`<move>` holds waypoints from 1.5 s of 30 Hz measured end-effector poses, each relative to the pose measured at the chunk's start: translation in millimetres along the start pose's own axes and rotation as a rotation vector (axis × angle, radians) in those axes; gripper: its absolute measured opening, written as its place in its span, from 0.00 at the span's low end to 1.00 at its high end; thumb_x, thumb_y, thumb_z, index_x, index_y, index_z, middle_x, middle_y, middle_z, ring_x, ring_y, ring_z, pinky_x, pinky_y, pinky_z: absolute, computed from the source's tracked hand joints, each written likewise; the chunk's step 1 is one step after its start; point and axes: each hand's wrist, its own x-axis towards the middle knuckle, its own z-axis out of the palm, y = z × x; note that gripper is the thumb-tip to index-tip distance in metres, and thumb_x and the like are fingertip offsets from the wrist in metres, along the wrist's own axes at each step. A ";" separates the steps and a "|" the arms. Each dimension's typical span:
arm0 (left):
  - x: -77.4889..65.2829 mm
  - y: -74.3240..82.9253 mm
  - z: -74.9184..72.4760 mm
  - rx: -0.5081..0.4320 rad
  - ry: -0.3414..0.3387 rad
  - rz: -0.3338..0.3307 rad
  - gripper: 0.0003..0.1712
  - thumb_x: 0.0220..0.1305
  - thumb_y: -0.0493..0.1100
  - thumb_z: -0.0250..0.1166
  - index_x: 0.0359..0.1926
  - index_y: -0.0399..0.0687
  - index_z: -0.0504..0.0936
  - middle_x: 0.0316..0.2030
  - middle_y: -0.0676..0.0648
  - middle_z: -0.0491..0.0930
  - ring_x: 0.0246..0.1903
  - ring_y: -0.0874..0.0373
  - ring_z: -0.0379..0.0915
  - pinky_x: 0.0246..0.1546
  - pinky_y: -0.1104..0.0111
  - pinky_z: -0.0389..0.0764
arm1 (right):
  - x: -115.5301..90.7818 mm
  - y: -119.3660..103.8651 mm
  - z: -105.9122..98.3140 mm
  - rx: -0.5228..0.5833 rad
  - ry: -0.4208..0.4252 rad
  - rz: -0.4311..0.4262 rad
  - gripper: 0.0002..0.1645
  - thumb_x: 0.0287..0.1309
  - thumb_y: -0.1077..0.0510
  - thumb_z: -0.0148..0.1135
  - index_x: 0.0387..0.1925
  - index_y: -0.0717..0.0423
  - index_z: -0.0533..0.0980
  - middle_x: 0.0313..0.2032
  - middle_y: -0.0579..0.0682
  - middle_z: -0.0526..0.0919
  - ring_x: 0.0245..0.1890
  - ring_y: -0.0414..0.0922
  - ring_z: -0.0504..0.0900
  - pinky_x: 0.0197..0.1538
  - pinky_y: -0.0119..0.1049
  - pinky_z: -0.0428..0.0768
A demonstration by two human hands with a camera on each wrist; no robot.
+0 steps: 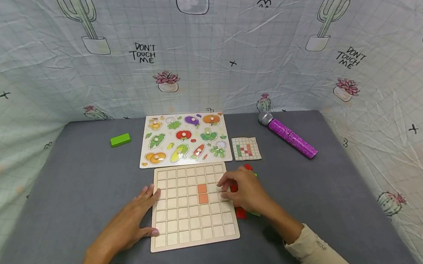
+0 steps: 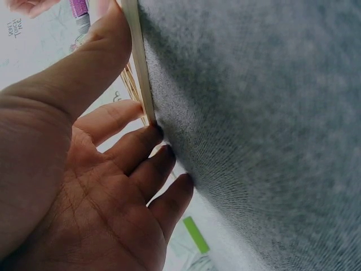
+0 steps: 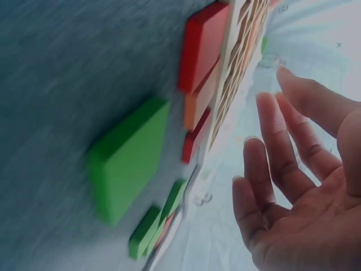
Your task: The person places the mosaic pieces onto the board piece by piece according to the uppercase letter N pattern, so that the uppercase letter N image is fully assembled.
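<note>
left forearm (image 1: 98, 258) slants from near left toward far right; left hand (image 1: 129, 223) palm rightward, left fingers (image 1: 150, 199) extended, left thumb (image 1: 148, 232) well apart on near side. right forearm (image 1: 286, 226) slants from near right toward far left; right hand (image 1: 248, 191) relaxed, right fingers (image 1: 229, 176) gently bent leftward, tip of right thumb (image 1: 228, 196) clear of them.

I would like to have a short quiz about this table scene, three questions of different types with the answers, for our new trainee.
1. Which hand touches the left edge of the wooden grid board?
2. True or false: the purple microphone lies to the right of the vegetable board.
3. How many orange squares sit in the grid? A) one B) two C) four

Key:
1. The left hand.
2. True.
3. B.
</note>
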 end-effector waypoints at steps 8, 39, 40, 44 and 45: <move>-0.2 1.1 -1.0 0.010 0.005 -0.001 0.60 0.51 0.47 0.84 0.81 0.38 0.63 0.81 0.33 0.58 0.80 0.31 0.55 0.76 0.35 0.62 | -8.2 15.3 -12.8 0.005 0.025 0.021 0.14 0.52 0.63 0.83 0.40 0.50 0.89 0.32 0.41 0.90 0.42 0.47 0.78 0.48 0.40 0.75; -0.2 1.5 -2.6 0.012 -0.004 -0.006 0.60 0.51 0.48 0.84 0.81 0.39 0.63 0.82 0.33 0.57 0.81 0.31 0.54 0.76 0.35 0.62 | -25.2 26.0 -8.5 -0.150 -0.042 0.062 0.14 0.47 0.56 0.87 0.28 0.43 0.85 0.25 0.37 0.81 0.38 0.42 0.75 0.46 0.39 0.74; -0.3 1.3 -2.5 0.014 -0.005 -0.007 0.60 0.52 0.48 0.84 0.81 0.39 0.63 0.82 0.33 0.57 0.81 0.31 0.54 0.76 0.35 0.62 | -25.3 25.6 -8.9 -0.150 -0.044 0.063 0.14 0.47 0.56 0.87 0.28 0.43 0.84 0.25 0.37 0.80 0.37 0.42 0.75 0.46 0.38 0.74; -0.8 1.2 -2.2 0.021 -0.005 -0.006 0.60 0.52 0.49 0.83 0.81 0.39 0.63 0.82 0.33 0.58 0.81 0.31 0.54 0.76 0.35 0.62 | -26.1 25.1 -10.2 -0.139 -0.051 0.064 0.15 0.47 0.57 0.87 0.28 0.43 0.83 0.24 0.36 0.78 0.35 0.41 0.74 0.44 0.37 0.73; -0.9 1.2 -2.1 0.023 -0.005 -0.006 0.60 0.52 0.49 0.83 0.81 0.39 0.63 0.82 0.33 0.58 0.81 0.31 0.54 0.76 0.35 0.62 | -26.3 24.7 -10.6 -0.132 -0.053 0.063 0.15 0.47 0.57 0.87 0.28 0.43 0.83 0.23 0.36 0.78 0.35 0.41 0.74 0.44 0.37 0.72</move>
